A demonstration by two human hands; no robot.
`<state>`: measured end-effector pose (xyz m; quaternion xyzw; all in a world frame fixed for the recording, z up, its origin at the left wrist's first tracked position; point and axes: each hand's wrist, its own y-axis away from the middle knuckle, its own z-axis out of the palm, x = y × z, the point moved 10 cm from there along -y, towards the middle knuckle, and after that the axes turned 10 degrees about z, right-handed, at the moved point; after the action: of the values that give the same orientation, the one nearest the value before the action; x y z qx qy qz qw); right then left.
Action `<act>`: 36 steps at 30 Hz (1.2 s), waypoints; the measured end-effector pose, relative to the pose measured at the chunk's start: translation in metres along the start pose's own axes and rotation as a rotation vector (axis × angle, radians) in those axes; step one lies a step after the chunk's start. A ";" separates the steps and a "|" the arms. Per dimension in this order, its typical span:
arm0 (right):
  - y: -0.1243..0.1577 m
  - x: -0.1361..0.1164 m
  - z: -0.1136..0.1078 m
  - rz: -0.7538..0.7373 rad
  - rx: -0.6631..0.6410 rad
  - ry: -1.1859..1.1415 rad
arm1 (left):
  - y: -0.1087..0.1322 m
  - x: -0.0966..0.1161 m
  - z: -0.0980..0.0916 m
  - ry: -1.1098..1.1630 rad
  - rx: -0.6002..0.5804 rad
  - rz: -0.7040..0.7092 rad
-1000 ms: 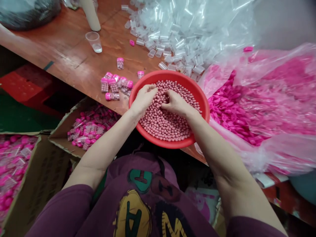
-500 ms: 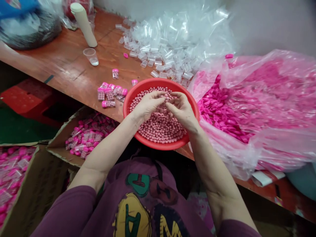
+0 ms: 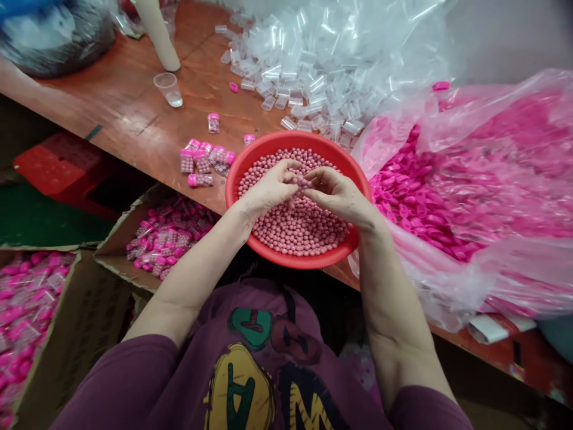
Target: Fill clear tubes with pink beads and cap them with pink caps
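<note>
My left hand is curled over a red basin, gripping a small clear jar with pink beads showing at it. My right hand meets it from the right, thumb and fingertips closed around the jar's near end. Much of the jar is hidden by the fingers. Loose round pink beads fill the basin beneath both hands. Left of the basin, several bead-filled jars with pink caps lie in a cluster, and another capped jar stands apart.
Clear empty tubes are heaped behind the basin. A plastic bag of pink caps lies to the right. A clear cup and a pale bottle stand far left. Cartons of capped jars sit below the table's edge.
The right hand's fingers have drawn closer together at the jar, and pink beads show more plainly there. The whole view has shifted slightly, with the table's things higher in it.
</note>
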<state>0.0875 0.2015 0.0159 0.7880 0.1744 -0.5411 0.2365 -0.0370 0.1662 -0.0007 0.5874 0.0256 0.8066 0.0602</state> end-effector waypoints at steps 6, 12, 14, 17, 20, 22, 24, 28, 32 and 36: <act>-0.008 0.016 0.006 0.052 -0.001 -0.101 | -0.002 -0.001 -0.004 -0.105 0.047 0.006; -0.005 0.027 0.004 0.101 0.018 -0.046 | -0.010 0.001 -0.010 -0.328 0.030 0.149; -0.004 0.025 0.000 0.071 0.064 -0.012 | -0.010 0.001 -0.015 -0.354 0.060 0.154; -0.002 0.022 -0.001 0.011 0.077 0.006 | -0.007 -0.003 -0.015 -0.324 0.064 0.077; -0.002 0.022 0.006 0.004 0.012 0.012 | -0.001 -0.004 -0.011 -0.235 0.050 0.010; -0.001 0.021 0.009 0.012 -0.021 -0.017 | 0.001 -0.005 -0.011 -0.170 0.059 -0.010; 0.001 0.020 0.009 0.035 -0.026 -0.074 | 0.001 -0.007 -0.012 -0.118 0.069 -0.013; 0.004 0.019 0.005 0.106 0.003 -0.173 | -0.003 -0.014 -0.012 -0.029 0.055 -0.055; 0.006 0.016 0.003 0.115 0.017 -0.237 | -0.004 -0.016 -0.008 0.062 0.028 -0.085; 0.008 0.014 0.001 0.113 0.018 -0.254 | -0.002 -0.017 0.001 0.124 -0.057 -0.117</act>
<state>0.0959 0.1941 0.0043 0.7238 0.0934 -0.6238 0.2798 -0.0308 0.1656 -0.0161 0.5320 0.0403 0.8369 0.1223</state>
